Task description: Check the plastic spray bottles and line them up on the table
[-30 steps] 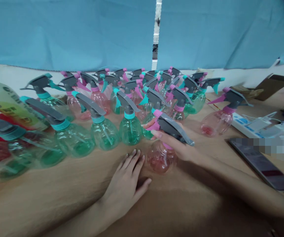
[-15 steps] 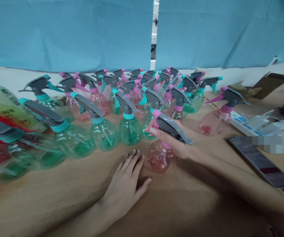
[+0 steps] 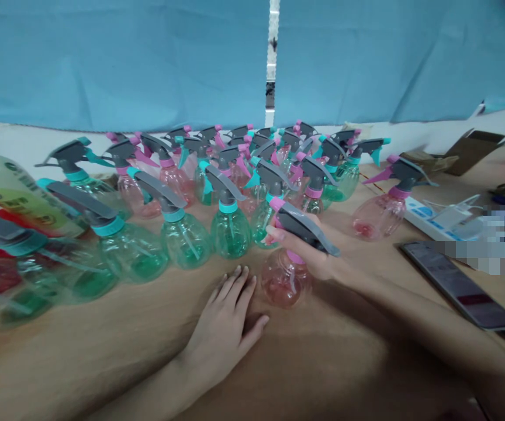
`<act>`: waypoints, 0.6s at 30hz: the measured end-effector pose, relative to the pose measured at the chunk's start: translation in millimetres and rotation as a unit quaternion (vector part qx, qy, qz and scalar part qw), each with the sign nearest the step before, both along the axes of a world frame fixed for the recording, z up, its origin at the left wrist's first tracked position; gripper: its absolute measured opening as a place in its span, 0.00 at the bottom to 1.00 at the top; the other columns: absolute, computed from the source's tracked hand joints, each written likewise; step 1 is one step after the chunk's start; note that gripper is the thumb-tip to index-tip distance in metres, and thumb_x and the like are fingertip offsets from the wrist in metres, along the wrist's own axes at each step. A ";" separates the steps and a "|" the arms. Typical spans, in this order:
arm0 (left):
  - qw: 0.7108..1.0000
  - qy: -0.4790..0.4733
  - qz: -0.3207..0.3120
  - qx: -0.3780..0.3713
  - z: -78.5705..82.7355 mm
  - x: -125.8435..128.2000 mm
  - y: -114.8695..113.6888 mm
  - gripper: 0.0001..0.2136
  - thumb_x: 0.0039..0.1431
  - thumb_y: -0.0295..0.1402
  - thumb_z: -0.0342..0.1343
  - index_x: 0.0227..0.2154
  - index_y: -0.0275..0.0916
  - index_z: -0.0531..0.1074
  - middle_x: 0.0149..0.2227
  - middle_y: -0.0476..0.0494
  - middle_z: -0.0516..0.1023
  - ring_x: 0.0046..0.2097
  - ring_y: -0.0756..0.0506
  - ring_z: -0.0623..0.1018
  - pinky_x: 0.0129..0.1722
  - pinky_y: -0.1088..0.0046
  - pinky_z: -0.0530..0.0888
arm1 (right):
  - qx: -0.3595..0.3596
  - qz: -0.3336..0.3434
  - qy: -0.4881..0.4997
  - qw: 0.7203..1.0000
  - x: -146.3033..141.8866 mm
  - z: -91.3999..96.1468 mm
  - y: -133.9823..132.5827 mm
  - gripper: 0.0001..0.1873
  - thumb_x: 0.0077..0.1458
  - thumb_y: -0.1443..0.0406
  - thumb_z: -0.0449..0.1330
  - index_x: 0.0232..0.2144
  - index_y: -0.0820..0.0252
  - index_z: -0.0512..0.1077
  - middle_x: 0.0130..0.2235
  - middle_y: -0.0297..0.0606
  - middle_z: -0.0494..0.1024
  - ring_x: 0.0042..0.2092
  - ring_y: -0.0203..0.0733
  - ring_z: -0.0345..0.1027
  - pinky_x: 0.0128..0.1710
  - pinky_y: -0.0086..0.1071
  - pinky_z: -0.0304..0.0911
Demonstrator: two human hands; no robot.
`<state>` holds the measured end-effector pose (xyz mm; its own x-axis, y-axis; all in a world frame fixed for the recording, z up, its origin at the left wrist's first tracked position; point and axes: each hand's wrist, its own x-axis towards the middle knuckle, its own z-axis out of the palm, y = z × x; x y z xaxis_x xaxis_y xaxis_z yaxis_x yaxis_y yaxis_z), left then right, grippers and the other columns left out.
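Observation:
A pink spray bottle (image 3: pixel 284 280) with a grey and pink trigger head stands upright on the wooden table (image 3: pixel 217 374). My right hand (image 3: pixel 307 242) is closed around its neck, just below the head, and part of the grip is hidden by the grey top. Flat on the table lies my left hand (image 3: pixel 230 316), fingers outstretched, a little left of the bottle and holding nothing. Nearest beyond the left hand is a green spray bottle (image 3: pixel 231 234) with a turquoise collar. Another green spray bottle (image 3: pixel 186 240) stands to its left.
Several more green and pink spray bottles crowd the back and left. A pink spray bottle (image 3: pixel 379 213) stands apart at right. Beyond it are a power strip (image 3: pixel 428 219), a phone (image 3: pixel 458 286) and an open cardboard box (image 3: pixel 476 152). A large pale bottle (image 3: pixel 16 187) leans far left.
The view has shifted slightly, with things at the right sitting a bit further left in the picture. Both hands and the held spray bottle stay in place.

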<state>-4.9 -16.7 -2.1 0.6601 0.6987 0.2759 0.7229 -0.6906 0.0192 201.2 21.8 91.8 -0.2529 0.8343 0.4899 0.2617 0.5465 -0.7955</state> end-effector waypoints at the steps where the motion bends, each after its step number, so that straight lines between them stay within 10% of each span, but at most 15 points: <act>1: 1.000 -0.001 0.000 0.001 -0.2 -0.1 -0.1 0.26 0.66 0.44 0.46 0.58 0.27 0.61 0.61 0.28 0.63 0.62 0.35 0.63 0.57 0.53 0.64 | -0.006 0.008 0.009 1.000 -0.3 -0.9 0.4 0.09 0.58 0.60 0.56 0.27 0.55 0.66 0.23 0.28 0.64 0.25 0.34 0.57 0.27 0.31 0.55; 18: 1.000 -0.021 0.001 -0.008 -0.7 0.0 -0.8 0.26 0.65 0.44 0.46 0.58 0.28 0.61 0.60 0.29 0.64 0.62 0.35 0.63 0.58 0.53 0.63 | -0.026 0.019 0.088 0.996 -3.6 -13.5 -1.5 0.09 0.55 0.57 0.60 0.35 0.55 0.71 0.42 0.35 0.76 0.44 0.41 0.71 0.45 0.37 0.66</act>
